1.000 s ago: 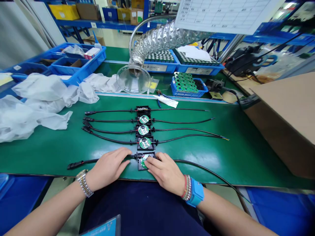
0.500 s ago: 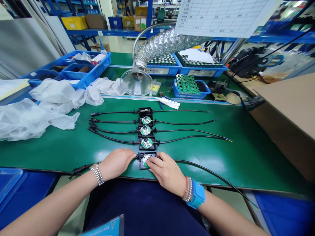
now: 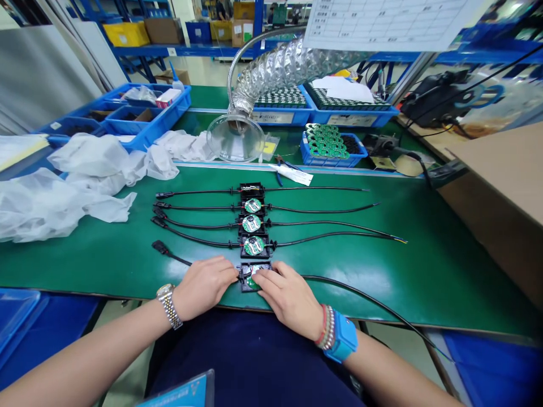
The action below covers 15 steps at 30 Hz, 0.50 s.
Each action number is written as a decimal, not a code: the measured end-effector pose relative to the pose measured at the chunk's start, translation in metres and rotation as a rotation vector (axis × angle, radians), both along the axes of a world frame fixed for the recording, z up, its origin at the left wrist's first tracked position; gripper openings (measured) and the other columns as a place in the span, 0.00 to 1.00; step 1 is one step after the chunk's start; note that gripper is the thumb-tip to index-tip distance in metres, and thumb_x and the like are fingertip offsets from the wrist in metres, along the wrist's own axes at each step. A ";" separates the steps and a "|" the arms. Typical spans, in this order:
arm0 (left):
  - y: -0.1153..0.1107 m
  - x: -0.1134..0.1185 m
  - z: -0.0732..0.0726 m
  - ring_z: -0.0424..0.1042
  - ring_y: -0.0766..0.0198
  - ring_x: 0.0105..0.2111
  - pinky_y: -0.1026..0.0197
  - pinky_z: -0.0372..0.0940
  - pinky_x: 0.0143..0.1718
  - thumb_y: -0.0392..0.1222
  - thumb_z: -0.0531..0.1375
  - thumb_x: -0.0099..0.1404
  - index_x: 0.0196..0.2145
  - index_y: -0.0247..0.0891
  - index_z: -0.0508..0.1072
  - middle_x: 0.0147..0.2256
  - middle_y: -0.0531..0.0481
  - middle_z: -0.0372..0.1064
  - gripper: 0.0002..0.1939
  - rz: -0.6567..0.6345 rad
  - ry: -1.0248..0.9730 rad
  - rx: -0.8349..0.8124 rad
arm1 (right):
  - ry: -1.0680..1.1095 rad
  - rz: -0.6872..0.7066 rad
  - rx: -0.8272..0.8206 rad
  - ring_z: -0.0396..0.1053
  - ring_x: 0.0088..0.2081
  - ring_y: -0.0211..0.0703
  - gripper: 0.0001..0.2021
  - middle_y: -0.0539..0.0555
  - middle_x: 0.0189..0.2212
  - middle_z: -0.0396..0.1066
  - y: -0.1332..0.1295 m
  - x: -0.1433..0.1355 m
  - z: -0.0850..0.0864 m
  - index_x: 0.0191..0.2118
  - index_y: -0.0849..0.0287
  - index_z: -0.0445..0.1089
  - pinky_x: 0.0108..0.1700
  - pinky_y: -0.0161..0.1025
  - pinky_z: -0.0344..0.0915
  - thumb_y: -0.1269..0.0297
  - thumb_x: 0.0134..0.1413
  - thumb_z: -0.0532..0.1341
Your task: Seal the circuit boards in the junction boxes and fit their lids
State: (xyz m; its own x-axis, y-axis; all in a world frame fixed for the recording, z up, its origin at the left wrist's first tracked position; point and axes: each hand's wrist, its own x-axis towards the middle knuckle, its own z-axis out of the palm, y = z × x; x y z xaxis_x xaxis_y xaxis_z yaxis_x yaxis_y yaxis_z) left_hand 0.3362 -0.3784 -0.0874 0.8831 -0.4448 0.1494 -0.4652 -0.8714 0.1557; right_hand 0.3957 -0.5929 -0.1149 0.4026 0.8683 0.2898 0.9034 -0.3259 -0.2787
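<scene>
A black plastic housing with a round green circuit board in it lies near the bench's front edge. My left hand is closed on a black cable at the housing's left end; the connector on that cable points away to the left. My right hand lies over the housing's right side, thumb and fingers closed on it and partly covering the board. From under that hand a longer black cable runs right and over the edge. Beyond, several similar housings with cables stand in a column.
A clear fume hood on a silver duct hangs behind the housings. White cloth-like wrapping lies at left. Pliers and a white tube lie near a blue bin of circuit boards. A cardboard box stands right.
My left hand has turned at the housing's left end. The left cable's connector has swung up from the bench's front edge onto the green surface. My right hand stays on the housing.
</scene>
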 end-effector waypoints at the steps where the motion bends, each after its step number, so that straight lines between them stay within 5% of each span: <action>1: 0.001 0.001 -0.001 0.64 0.65 0.28 0.64 0.59 0.28 0.35 0.49 0.66 0.31 0.37 0.71 0.26 0.52 0.67 0.11 -0.001 0.007 0.004 | -0.002 -0.003 -0.006 0.57 0.37 0.44 0.14 0.58 0.39 0.68 0.000 0.000 0.001 0.51 0.60 0.63 0.38 0.41 0.60 0.68 0.61 0.51; 11: -0.011 0.000 -0.008 0.63 0.60 0.29 0.60 0.59 0.26 0.30 0.52 0.61 0.28 0.35 0.67 0.27 0.48 0.64 0.07 -0.070 -0.007 0.229 | 0.029 -0.060 -0.117 0.56 0.34 0.45 0.15 0.57 0.35 0.65 0.011 -0.004 0.008 0.52 0.56 0.64 0.35 0.42 0.58 0.64 0.59 0.53; 15: -0.008 -0.006 -0.006 0.65 0.61 0.30 0.60 0.62 0.29 0.34 0.51 0.64 0.35 0.36 0.67 0.30 0.48 0.66 0.06 0.039 0.012 0.158 | 0.126 0.012 0.001 0.60 0.41 0.46 0.18 0.59 0.44 0.64 -0.004 0.002 0.008 0.54 0.56 0.60 0.42 0.45 0.62 0.68 0.58 0.53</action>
